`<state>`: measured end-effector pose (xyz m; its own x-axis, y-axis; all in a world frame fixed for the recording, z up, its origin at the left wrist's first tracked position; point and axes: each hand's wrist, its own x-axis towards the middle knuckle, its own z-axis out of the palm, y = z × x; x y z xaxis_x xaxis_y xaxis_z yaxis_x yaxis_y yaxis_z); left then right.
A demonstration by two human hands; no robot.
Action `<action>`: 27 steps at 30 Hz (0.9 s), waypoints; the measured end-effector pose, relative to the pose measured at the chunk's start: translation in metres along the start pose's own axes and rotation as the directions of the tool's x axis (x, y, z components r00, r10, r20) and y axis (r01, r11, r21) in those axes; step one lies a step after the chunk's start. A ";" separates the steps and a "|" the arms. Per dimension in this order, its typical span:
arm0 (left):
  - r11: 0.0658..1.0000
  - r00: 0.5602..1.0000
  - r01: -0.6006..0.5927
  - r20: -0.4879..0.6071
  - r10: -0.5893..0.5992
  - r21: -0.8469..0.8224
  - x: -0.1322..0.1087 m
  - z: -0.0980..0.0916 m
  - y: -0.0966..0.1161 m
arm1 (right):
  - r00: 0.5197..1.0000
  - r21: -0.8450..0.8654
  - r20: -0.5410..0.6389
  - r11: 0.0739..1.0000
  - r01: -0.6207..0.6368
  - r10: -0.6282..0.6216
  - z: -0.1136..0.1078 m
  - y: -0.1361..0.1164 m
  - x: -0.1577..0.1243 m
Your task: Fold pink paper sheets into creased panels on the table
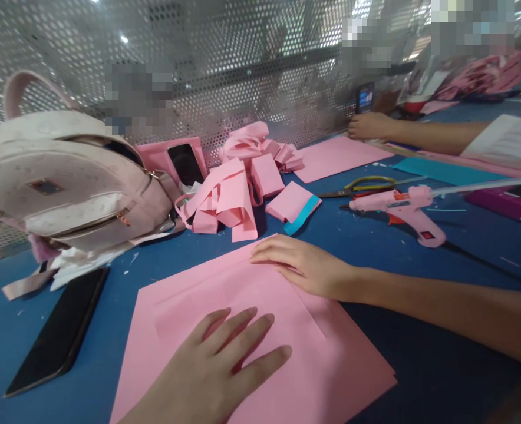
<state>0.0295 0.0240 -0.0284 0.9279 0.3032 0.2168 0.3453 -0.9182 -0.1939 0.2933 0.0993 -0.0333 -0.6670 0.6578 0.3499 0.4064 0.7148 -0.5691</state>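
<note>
Pink paper sheets (349,368) lie stacked on the blue table in front of me, with a smaller pink piece (185,315) on top. My left hand (216,359) rests on the papers, palm down and fingers spread. Near the far edge of the stack, my right hand (307,265) lies with its fingers stretched out over the top piece; its thumb is partly hidden. Neither hand visibly grasps anything. Beyond my right hand are a folded pink paper piece with a blue strip (293,206) and a pink glue gun (402,206).
A pale pink backpack (66,176) and a black phone (59,330) are at left. Folded pink papers (234,194) are heaped by the perforated metal panel (243,76). Yellow-handled scissors (358,187) lie behind the glue gun. Another person's hand (371,126) reaches in at right.
</note>
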 end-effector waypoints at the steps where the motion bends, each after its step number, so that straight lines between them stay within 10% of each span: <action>1: 1.000 1.000 0.000 -0.002 0.000 -0.001 0.000 0.000 0.000 | 1.000 -0.003 0.013 1.000 0.005 -0.004 -0.001 -0.001 0.000; 27: 0.978 0.997 0.046 -0.048 -0.057 -0.206 -0.008 0.015 -0.004 | 0.987 -0.093 0.159 0.995 0.048 -0.033 0.002 -0.002 -0.002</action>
<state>0.0223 0.0287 -0.0435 0.8988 0.3430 0.2728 0.3519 -0.9359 0.0172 0.2926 0.0966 -0.0344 -0.7708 0.5878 0.2458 0.4301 0.7646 -0.4800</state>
